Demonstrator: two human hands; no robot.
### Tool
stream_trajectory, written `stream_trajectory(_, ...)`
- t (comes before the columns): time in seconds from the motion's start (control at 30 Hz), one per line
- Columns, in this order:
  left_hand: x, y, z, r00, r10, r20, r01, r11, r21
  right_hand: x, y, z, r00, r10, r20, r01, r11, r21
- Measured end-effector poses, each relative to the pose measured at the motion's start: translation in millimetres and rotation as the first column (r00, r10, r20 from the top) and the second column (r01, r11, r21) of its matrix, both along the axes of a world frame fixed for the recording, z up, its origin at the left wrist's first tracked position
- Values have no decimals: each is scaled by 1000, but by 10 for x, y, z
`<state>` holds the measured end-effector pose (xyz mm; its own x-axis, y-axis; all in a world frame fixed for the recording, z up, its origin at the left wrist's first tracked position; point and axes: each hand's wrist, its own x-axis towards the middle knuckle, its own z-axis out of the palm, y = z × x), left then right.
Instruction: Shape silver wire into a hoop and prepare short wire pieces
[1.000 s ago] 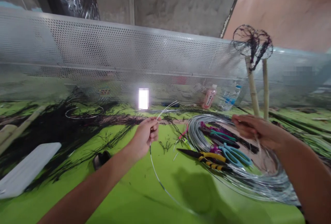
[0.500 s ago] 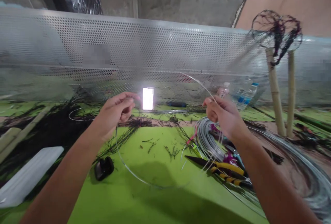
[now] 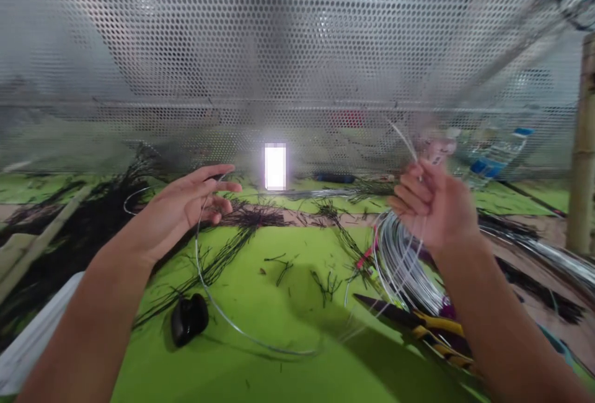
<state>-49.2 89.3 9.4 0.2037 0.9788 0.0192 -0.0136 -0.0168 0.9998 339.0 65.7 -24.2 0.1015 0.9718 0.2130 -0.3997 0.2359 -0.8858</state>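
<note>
A thin silver wire (image 3: pixel 218 313) curves down from my left hand (image 3: pixel 188 204) across the green table top (image 3: pixel 260 366) and up to my right hand (image 3: pixel 430 204). My left hand's fingers are stretched out, the wire running past the fingertips. My right hand is closed in a pinch on the other end of the wire, which sticks up above the fingers. Just below my right hand lies a big coil of silver wire (image 3: pixel 402 263).
Yellow-handled pliers (image 3: pixel 418 319) lie by the coil. A small black object (image 3: pixel 188 319) sits left of centre. Black twig-like strands (image 3: pixel 106 223) spread over the left. A perforated metal screen (image 3: pixel 288 62) closes the back, with a bright lit rectangle (image 3: pixel 275 166) and a bamboo pole (image 3: pixel 581 161) at right.
The view has dropped and come closer to the screen. My left hand has opened its fingers. My right hand has come in from the right and risen with the wire end.
</note>
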Motion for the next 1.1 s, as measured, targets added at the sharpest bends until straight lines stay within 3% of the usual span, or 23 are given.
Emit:
stream_trajectory(0.27, -9, 97, -89, 999, -9, -52, 6, 998, -57, 311, -89, 211, 990, -101, -96, 98, 994, -37)
stream_trajectory(0.4, 32, 92, -187, 993, -52, -103, 48, 998, -37, 352, -91, 197, 991, -127, -49, 121, 988, -99)
stream_trajectory(0.5, 65, 27, -388, 986, -63, -155, 61, 998, -16, 341, -112, 4, 995, -84, 52, 92, 979, -184)
stream_trajectory(0.67, 81, -107, -899, 963, -64, -262, 58, 998, -30, 376, -138, -573, 954, 6, 300, 104, 932, -347)
stream_trajectory(0.77, 97, -140, -1114, 944, -66, -323, 56, 998, -42, 436, -111, -826, 868, 32, 496, 177, 913, -367)
stream_trajectory(0.83, 130, -151, -1163, 936, -75, -344, 60, 997, -54, 458, -93, -898, 772, 23, 635, 239, 916, -323)
stream_trajectory(0.97, 222, -190, -1108, 946, -69, -315, 56, 997, -50, 291, -244, -875, 492, -149, 858, 372, 927, -52)
stream_trajectory(1.03, 253, -218, -1073, 955, -65, -290, 54, 998, -43, 43, -490, -842, 388, -187, 903, 317, 947, 60)
stream_trajectory(1.1, 265, -247, -1056, 960, -59, -272, 50, 998, -40, -284, -828, -831, 345, -69, 936, 134, 991, 23)
